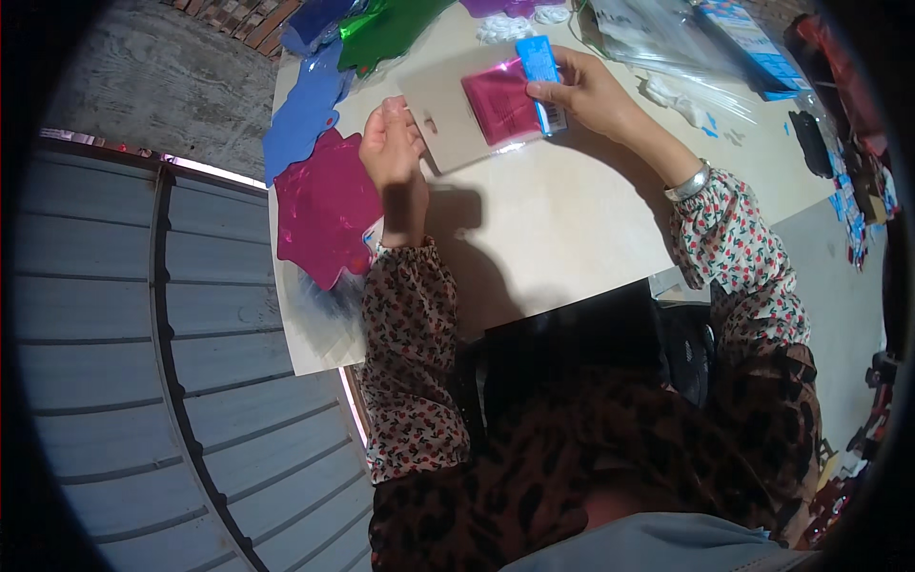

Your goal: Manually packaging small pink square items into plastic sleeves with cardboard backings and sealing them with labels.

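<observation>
Above the table I hold a clear plastic bag (440, 133) with a folded magenta foil balloon (498, 105) in it. A blue header card (538, 59) lies along the balloon's right side. My right hand (586, 93) grips the bag at the card, thumb in front. At the bag's left end, beside a small hang hole, my left hand (393, 143) has its fingers curled on the plastic edge. Just left of that hand, a flat magenta star-shaped foil balloon (329, 205) lies on the table.
Blue (310, 105) and green foil balloons (391, 36) lie on the table's far left. Clear bags (658, 48), blue printed cards (753, 43) and white bundles (672, 95) are at the far right. The pale tabletop (572, 238) ends near me. A ribbed metal wall (95, 286) stands left.
</observation>
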The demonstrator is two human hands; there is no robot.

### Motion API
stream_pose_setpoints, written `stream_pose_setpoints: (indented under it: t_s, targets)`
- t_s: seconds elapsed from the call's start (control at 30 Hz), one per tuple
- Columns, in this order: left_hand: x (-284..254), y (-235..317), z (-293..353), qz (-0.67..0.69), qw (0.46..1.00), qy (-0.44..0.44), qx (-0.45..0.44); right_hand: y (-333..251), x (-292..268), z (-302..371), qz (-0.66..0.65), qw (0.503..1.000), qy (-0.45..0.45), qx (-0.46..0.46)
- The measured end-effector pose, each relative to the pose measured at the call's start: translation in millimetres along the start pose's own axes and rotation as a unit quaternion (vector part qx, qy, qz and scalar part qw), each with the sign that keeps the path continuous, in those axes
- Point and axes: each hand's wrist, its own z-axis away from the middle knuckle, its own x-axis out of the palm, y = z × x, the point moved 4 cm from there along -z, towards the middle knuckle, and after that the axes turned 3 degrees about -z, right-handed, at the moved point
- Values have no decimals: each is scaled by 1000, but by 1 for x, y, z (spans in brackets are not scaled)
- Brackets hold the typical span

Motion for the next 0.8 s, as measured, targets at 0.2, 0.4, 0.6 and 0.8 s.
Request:
stream_pose_setpoints:
  t_s: [0.2, 0.4, 0.6, 0.8]
  targets:
    - [1, -2, 0, -19, 992, -85, -87, -1, -7, -2, 7, 999, 28, -19]
    - [-4, -1, 4, -30, 982, -84, -169, -3, -8, -1, 1, 1000, 24, -9]
    - [-1, -3, 3, 33, 993, -19, -111, -1, -8, 0, 34, 999, -6, -7]
    - [-13, -7, -3, -14, 997, -30, -75, -1, -3, 0, 13, 999, -50, -14]
